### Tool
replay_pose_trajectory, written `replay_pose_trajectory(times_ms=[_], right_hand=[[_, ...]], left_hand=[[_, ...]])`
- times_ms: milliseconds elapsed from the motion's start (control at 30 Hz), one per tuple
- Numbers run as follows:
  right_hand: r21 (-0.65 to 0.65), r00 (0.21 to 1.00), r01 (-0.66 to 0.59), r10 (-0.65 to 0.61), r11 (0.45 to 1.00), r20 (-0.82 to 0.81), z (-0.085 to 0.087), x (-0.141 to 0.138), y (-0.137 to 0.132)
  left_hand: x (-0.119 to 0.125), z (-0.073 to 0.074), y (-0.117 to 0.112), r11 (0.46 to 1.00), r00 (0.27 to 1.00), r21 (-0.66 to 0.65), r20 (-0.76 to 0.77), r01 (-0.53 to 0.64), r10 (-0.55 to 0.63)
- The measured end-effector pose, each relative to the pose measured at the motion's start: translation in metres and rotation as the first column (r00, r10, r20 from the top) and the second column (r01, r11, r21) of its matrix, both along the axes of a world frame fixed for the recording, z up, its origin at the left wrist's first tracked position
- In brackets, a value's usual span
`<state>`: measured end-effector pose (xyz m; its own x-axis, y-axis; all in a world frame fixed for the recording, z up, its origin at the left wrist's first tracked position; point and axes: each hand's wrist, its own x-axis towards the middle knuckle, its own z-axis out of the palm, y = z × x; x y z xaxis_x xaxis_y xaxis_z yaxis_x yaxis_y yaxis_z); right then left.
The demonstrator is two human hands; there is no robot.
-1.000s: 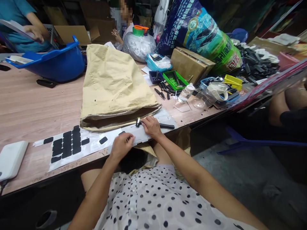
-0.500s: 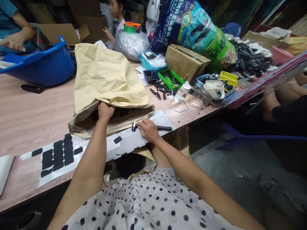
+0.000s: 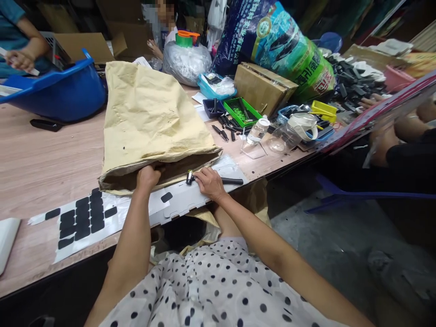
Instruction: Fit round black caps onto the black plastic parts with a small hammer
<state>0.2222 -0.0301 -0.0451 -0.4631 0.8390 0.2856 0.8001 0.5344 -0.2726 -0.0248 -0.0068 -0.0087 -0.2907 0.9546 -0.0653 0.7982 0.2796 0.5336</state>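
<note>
My left hand [image 3: 147,178] is at the mouth of a large yellowish paper sack [image 3: 150,113] lying on the table. Its fingers are curled and partly hidden in the dark opening, so anything in them does not show. A small hammer [image 3: 232,181] with a black handle and metal head lies under my right hand [image 3: 209,182], whose fingers close round the handle near the head. Below the sack runs a flat grey-white strip [image 3: 182,204] with a single black rounded pad [image 3: 166,197] on it. Several more black pads [image 3: 82,218] sit in rows on white sheeting at left.
A blue basin [image 3: 68,97] stands at the back left, near a co-worker's hand [image 3: 23,59]. Right of the sack are a green tray [image 3: 241,119], a bottle [image 3: 257,131], a clear jug [image 3: 282,138] and a cardboard box [image 3: 264,88]. The table's front edge slants past my lap.
My left hand has come back toward me and down, out of the sack's mouth. The sack's upper lip has sagged and its opening is narrower. My right hand stays on the hammer.
</note>
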Motion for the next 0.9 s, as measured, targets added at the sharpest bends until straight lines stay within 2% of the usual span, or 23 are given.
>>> replay_pose_trajectory(times_ms=[100, 167, 233, 333, 433, 633, 767, 900], right_hand=[[-0.002, 1.000, 0.001, -0.001, 1.000, 0.002, 0.000, 0.000, 0.001], [0.003, 1.000, -0.002, 0.002, 1.000, -0.001, -0.001, 0.000, 0.001], [0.008, 1.000, -0.001, 0.001, 1.000, -0.003, -0.002, 0.001, 0.002], [0.011, 1.000, -0.002, 0.002, 1.000, -0.003, -0.003, 0.001, 0.003], [0.014, 1.000, -0.005, 0.005, 1.000, -0.002, -0.004, 0.001, 0.004], [0.010, 1.000, -0.007, 0.007, 1.000, -0.008, -0.003, 0.005, 0.007], [0.012, 0.997, -0.039, 0.039, 0.999, -0.068, 0.006, 0.002, 0.000], [0.010, 0.978, -0.107, 0.107, 0.994, -0.180, 0.019, -0.015, -0.014]], left_hand=[[0.013, 0.000, -0.026, 0.983, 0.985, 0.064, -0.021, 0.172, -0.171], [0.025, -0.006, -0.043, 0.945, 0.953, 0.126, -0.042, 0.302, -0.299], [0.034, -0.014, -0.057, 0.921, 0.933, 0.154, -0.052, 0.359, -0.355], [0.037, -0.025, -0.069, 0.915, 0.934, 0.190, -0.071, 0.357, -0.350], [0.030, -0.031, -0.075, 0.917, 0.947, 0.239, -0.075, 0.320, -0.311], [0.022, -0.041, -0.081, 0.933, 0.967, 0.268, 0.014, 0.240, -0.253], [0.025, -0.041, -0.079, 0.950, 0.973, 0.242, 0.065, 0.199, -0.220], [0.028, -0.040, -0.076, 0.961, 0.977, 0.222, 0.100, 0.164, -0.190]])
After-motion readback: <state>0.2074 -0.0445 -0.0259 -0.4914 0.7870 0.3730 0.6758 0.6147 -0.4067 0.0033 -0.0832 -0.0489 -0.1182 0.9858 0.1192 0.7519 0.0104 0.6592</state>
